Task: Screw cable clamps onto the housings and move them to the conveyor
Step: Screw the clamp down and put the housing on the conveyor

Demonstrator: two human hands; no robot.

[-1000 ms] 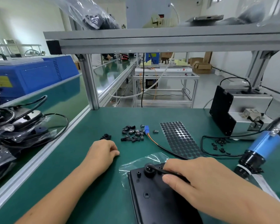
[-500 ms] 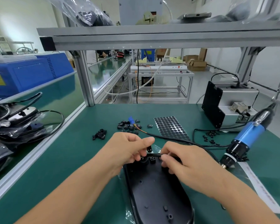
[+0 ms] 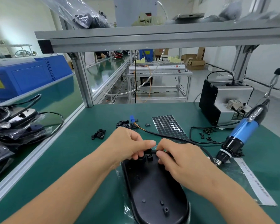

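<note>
**Housing and cable held at the near edge of the desk**

Housing (image 3: 153,188): a black, matt plastic shell of elongated oval outline is laid on the green desk (image 3: 68,159) near its near edge, with the long axis running from the near edge toward the far edge and the narrower end pointing away from the viewer. Small moulded bosses and posts are raised from its smooth inner face. A crinkled clear plastic bag (image 3: 233,173) is spread beneath it.

Left hand (image 3: 128,146): the fingers are curled at the far end of the housing, where a small black part is pinched; whether this is a cable clamp cannot be told. Right hand (image 3: 179,157): the thumb and forefinger are closed on the black cable (image 3: 192,143) just beside the left fingertips.

The cable is round and rubbery; it is led in a curve toward the far edge and ended in orange wires and a blue connector (image 3: 132,118). Loose black cable clamps (image 3: 98,134) are heaped near the middle of the desk. A sheet of round black pads (image 3: 168,126) is laid flat beyond the hands. A blue-bodied electric screwdriver (image 3: 239,136) is hung tilted toward the right edge, beside scattered black screws (image 3: 207,134).
</note>
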